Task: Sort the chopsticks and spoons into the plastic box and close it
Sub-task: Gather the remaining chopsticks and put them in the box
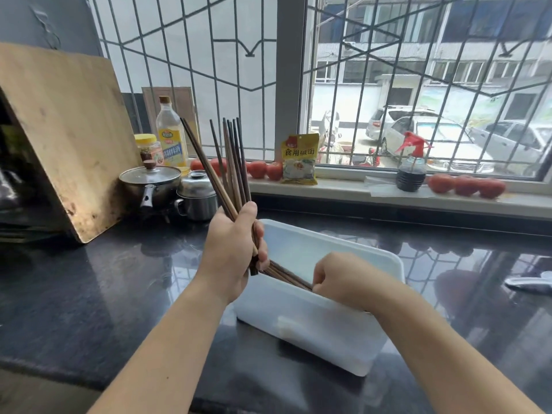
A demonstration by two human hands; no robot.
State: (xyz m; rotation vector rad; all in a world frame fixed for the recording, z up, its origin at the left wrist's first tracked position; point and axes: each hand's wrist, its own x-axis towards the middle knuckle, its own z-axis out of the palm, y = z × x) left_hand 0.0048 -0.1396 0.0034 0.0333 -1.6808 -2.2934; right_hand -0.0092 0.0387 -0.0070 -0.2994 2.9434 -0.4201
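The single view is coming from a camera worn on the person's head, looking forward and slightly downward across a dark countertop (89, 294) toward a barred window (388, 85). It is sitting close to the work: both forearms are entering from the bottom edge, and the left hand (231, 252) and right hand (343, 279) are filling the centre over a white plastic box (313, 330). The wide-angle lens is bending the window bars and the counter's edge near the frame's borders. A wooden cutting board (68, 138) is standing at the left margin, while parked cars (433, 138) outside are showing far beyond the windowsill (343, 189).
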